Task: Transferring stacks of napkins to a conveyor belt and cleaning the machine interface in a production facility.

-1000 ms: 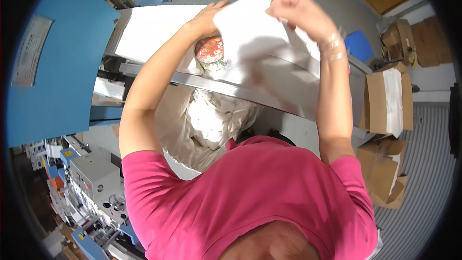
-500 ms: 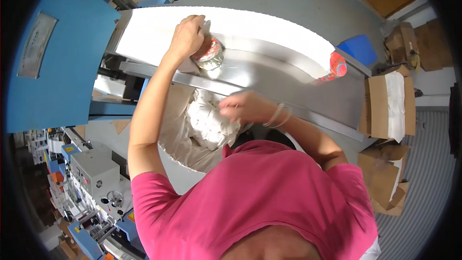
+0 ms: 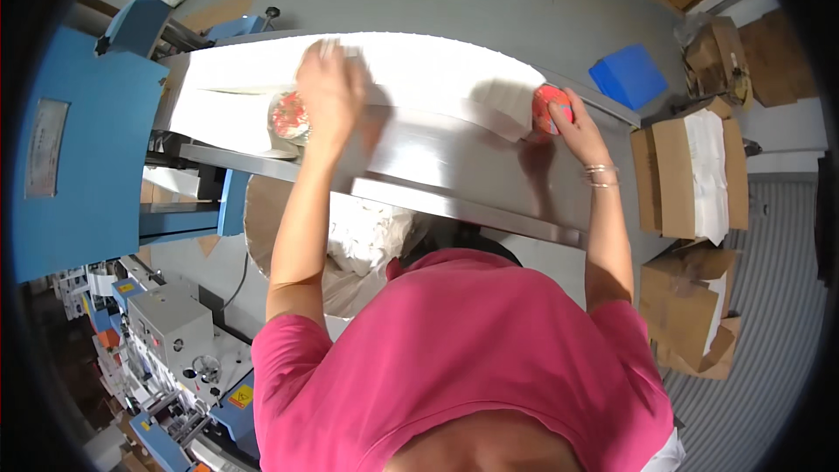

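Note:
On a shiny metal table (image 3: 489, 177) lies a long curved row of white, thin-looking pieces packed closely together (image 3: 428, 65). At its right end my right hand (image 3: 580, 129) has thumb and fingers around a red patterned round object (image 3: 547, 108), whose exact kind I cannot make out. Over the left part of the row is my left hand (image 3: 332, 92), smeared by motion, its fingers unclear. Just left of that wrist, a round, jar-like object with a red and white patterned top (image 3: 290, 115) rests against the white material.
Below the table edge, a large round bin (image 3: 266, 210) holds crumpled white material (image 3: 371, 232). A blue machine housing (image 3: 87, 149) stands at the left, with a grey control box (image 3: 170, 323) lower down. Open cardboard boxes (image 3: 660, 179) and a blue container (image 3: 627, 76) are at the right.
My right hand has gone from above the bin to the red object at the row's right end. My left hand has come off the jar-like object, now left of it. The view has shifted.

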### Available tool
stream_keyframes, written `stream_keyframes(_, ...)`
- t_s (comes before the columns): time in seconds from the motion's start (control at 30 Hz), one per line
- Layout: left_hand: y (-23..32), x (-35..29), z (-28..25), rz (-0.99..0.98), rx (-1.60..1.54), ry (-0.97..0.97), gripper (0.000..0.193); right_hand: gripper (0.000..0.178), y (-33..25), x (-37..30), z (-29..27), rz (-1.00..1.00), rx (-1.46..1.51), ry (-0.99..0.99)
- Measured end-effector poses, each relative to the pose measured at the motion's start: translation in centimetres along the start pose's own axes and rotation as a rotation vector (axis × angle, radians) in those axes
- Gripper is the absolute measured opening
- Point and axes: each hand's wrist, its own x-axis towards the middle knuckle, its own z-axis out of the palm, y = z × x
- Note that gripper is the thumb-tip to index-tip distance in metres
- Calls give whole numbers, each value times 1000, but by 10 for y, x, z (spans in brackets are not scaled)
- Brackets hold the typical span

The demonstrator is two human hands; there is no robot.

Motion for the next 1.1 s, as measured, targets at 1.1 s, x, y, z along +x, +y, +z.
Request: stream_keyframes(1.1, 203, -1, 74, -25, -5, -332, 62, 65, -23, -6, 3, 404, 831, -403)
